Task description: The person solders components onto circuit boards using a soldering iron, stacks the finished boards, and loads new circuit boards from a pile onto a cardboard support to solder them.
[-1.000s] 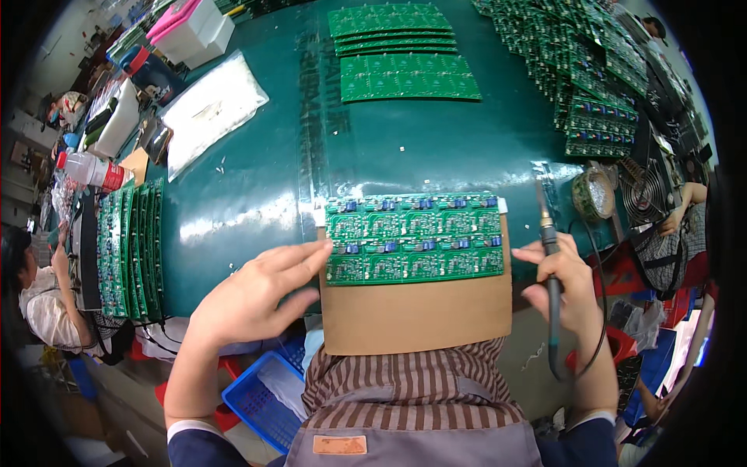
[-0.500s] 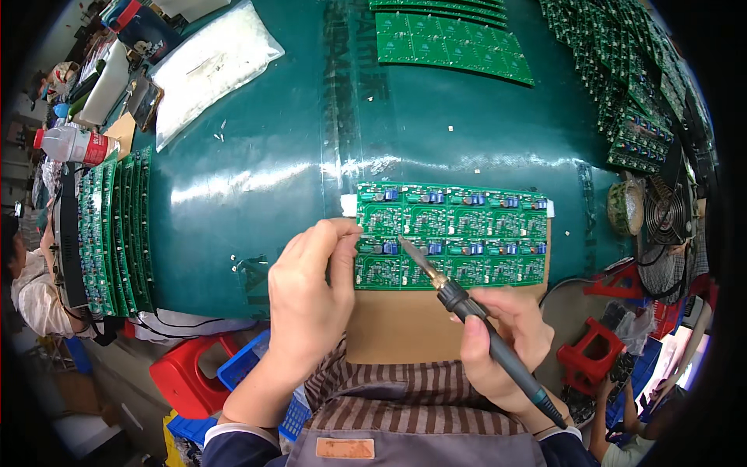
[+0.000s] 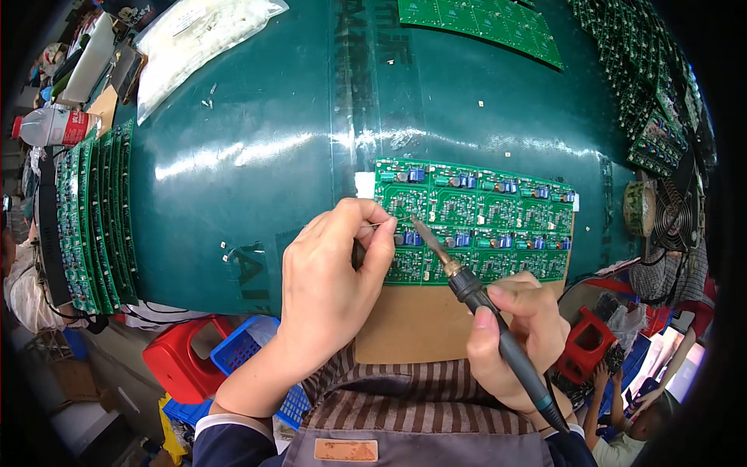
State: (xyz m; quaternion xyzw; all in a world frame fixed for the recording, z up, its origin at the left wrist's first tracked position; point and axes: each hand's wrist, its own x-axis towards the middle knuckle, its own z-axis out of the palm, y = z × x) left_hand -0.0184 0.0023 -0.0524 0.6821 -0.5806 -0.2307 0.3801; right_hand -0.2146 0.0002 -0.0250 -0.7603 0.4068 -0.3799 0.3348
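The left forearm (image 3: 268, 377) is extended upward and slightly rightward from the lower edge. The left grip (image 3: 327, 272) is turned inward, its thumb (image 3: 380, 251) and forefinger (image 3: 364, 210) being pinched closely together. The right grip (image 3: 541, 331) is held lower, with the thumb and fingers (image 3: 520, 297) curled; the two are separated.

Glossy tabletop (image 3: 226, 233); matt cardboard (image 3: 420, 327); metal soldering tip (image 3: 433, 243).

We see a red-capped bottle (image 3: 53, 127) at far left and, below, a red stool (image 3: 173, 364) beside a blue basket (image 3: 236, 349).
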